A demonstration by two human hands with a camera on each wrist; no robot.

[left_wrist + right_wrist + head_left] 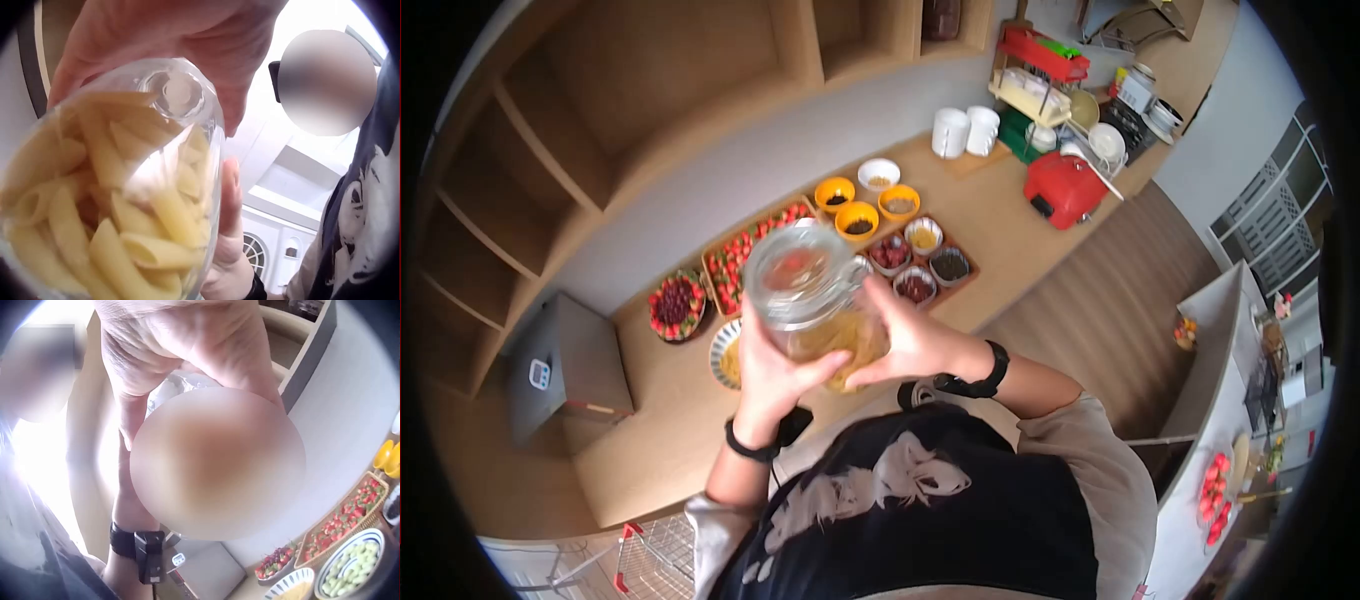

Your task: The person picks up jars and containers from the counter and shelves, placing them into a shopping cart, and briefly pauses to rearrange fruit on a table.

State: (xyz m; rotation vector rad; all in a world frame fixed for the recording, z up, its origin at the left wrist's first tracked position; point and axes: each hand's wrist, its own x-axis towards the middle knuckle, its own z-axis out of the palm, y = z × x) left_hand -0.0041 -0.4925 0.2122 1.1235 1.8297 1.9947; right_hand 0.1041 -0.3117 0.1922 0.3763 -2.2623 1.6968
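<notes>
A glass jar [805, 275] with a glass lid and wire clip is held up over the counter, tilted, between both hands. Penne pasta [131, 225] fills the jar's bottom part in the left wrist view. My left hand [772, 368] grips its near left side, the thumb across the front. From the right side, my right hand [915, 345] curls round the glass, its thumb close to the left thumb. In the right wrist view the jar's body is blurred out. Behind the left hand, a striped bowl [720, 352] is partly hidden.
On the counter [655, 440] stand a strawberry basket [725, 280], a fruit bowl [677, 325], orange bowls [857, 220] and a tray [968, 290] of small bowls. White mugs [950, 133] and a red appliance [1064, 190] are farther right. A grey box [585, 360] sits left, under wooden shelves [550, 140].
</notes>
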